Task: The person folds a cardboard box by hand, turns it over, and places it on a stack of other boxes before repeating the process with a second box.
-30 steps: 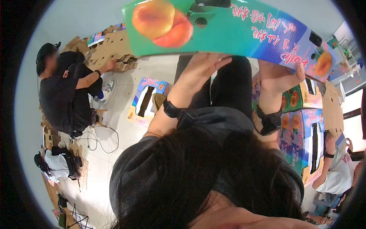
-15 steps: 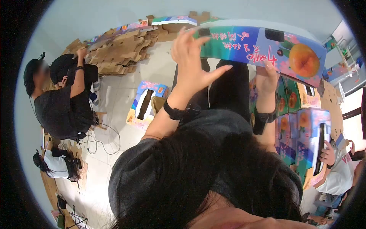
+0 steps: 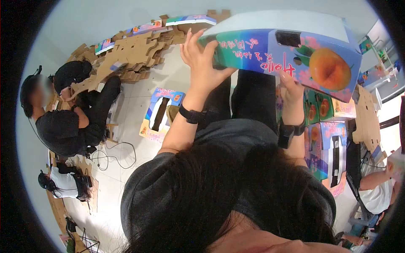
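Note:
I hold a printed peach box (image 3: 291,50) up in front of me, blue and green with an orange peach picture and pink lettering. My left hand (image 3: 201,63) grips its left end, fingers wrapped over the top edge. My right hand (image 3: 291,86) presses on the underside near the middle, fingers against the printed face. Both wrists wear black bands. My dark hair and dark shirt fill the lower half of the view.
A finished box (image 3: 160,114) lies on the floor to the left. Several finished boxes (image 3: 331,143) are stacked at the right. A flat cardboard pile (image 3: 135,50) lies at the back. A person in black (image 3: 67,122) crouches at left; another person's arm (image 3: 375,185) shows at right.
The box has turned from a flat sheet into a formed box with its peach side facing me. My left hand shifted onto its left end. The person at left took a cardboard sheet from the pile.

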The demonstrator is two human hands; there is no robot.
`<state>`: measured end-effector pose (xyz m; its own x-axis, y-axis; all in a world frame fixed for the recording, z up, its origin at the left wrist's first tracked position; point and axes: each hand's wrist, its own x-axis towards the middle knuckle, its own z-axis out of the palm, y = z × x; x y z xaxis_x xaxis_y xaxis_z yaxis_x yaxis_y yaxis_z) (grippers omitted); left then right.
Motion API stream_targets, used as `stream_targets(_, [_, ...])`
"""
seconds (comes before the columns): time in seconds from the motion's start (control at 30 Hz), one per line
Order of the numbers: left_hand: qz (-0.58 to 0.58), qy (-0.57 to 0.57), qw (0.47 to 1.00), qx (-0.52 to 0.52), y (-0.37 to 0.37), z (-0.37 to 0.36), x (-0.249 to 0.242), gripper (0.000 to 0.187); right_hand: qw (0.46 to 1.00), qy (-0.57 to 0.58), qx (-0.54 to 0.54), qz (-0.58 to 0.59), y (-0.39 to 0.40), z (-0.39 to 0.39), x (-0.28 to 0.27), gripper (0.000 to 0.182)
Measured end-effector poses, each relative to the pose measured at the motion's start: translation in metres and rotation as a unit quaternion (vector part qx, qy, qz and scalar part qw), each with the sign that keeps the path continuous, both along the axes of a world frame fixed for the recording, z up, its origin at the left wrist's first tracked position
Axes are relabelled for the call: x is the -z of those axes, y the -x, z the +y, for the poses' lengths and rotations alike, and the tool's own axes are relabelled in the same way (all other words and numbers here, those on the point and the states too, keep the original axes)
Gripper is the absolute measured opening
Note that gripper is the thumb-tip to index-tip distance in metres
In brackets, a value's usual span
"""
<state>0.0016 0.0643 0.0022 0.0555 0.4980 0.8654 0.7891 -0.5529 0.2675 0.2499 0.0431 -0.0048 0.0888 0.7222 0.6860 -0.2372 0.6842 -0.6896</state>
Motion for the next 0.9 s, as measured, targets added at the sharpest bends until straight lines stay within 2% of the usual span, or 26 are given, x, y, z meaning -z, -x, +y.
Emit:
stream_targets(0.1, [-0.002, -0.012, 1.0, -0.015, 0.003, -0.002, 0.001, 0.085, 0.986, -0.013, 0.073, -0.151, 0.007, -0.014, -0.016, 0.058])
stream_targets(0.17, [-0.045, -0.018, 0.999, 0.007, 0.003, -0.003, 0.003, 0.094, 0.958, -0.038, 0.131, -0.25, 0.015, -0.023, -0.021, 0.055])
stream_targets(0.33, [-0.103, -0.069, 0.985, 0.12, 0.006, -0.004, 0.008, 0.121, 0.915, -0.09, 0.153, -0.363, 0.015, -0.02, -0.025, 0.062])
stream_targets(0.43, [-0.087, -0.082, 0.974, 0.191, 0.007, -0.018, -0.001, 0.113, 0.902, -0.101, 0.127, -0.4, 0.018, -0.005, -0.015, 0.065])
stream_targets(0.47, [-0.193, -0.033, 0.943, 0.271, -0.009, -0.02, 0.005, 0.113, 0.899, -0.1, 0.122, -0.409, 0.019, -0.004, -0.011, 0.067])
stream_targets(0.53, [-0.193, 0.127, 0.931, 0.283, -0.019, -0.035, 0.004, 0.118, 0.895, -0.095, 0.134, -0.415, 0.02, 0.005, -0.005, 0.069])
stream_targets(0.63, [-0.201, 0.223, 0.902, 0.312, -0.028, -0.04, 0.001, 0.095, 0.881, -0.071, 0.173, -0.435, 0.014, 0.009, -0.003, 0.076])
stream_targets(0.67, [-0.205, 0.208, 0.891, 0.347, -0.031, -0.04, -0.004, 0.078, 0.875, -0.059, 0.187, -0.443, 0.012, 0.009, -0.003, 0.079])
stream_targets(0.77, [-0.219, 0.209, 0.872, 0.384, -0.04, -0.025, 0.013, 0.056, 0.835, -0.097, 0.304, -0.448, 0.02, 0.007, -0.012, 0.081])
stream_targets(0.83, [-0.242, 0.191, 0.868, 0.388, -0.047, -0.018, 0.013, 0.073, 0.848, -0.154, 0.336, -0.38, 0.032, 0.005, -0.022, 0.084])
stream_targets(0.87, [-0.226, 0.183, 0.881, 0.374, -0.049, -0.02, 0.013, 0.065, 0.812, -0.182, 0.353, -0.427, 0.034, 0.0, -0.03, 0.087])
stream_targets(0.9, [-0.216, 0.188, 0.881, 0.376, -0.051, -0.019, 0.013, 0.065, 0.823, -0.17, 0.345, -0.419, 0.036, -0.001, -0.03, 0.087])
